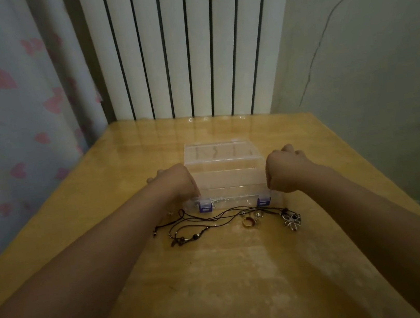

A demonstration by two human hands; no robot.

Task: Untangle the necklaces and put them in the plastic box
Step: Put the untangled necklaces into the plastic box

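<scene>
From the head view, a clear plastic box (226, 175) is sitting flat on the wooden table (248, 275), nearer the table's far edge than its near one and about midway between its left and right edges. Its lid is lying closed, its long axis is running left to right, and its two purple latches (205, 208) are facing the near edge. The left hand (177, 184) is pressing against the box's left end, thumb lying along the near left corner; the fingers are curling round the far side out of sight, so the hand is gripping the box. The right hand (285, 170) is bunching into a fist just beside the right end of the box; I cannot tell whether it is touching or holding the box. The necklaces (199, 224), thin black cords with small beads, are lying tangled on the table just in front of the latches, stretching left to right. A flower-shaped pendant (291, 221) is lying at their right end, and a gold ring (248, 222) is resting among the cords.
</scene>
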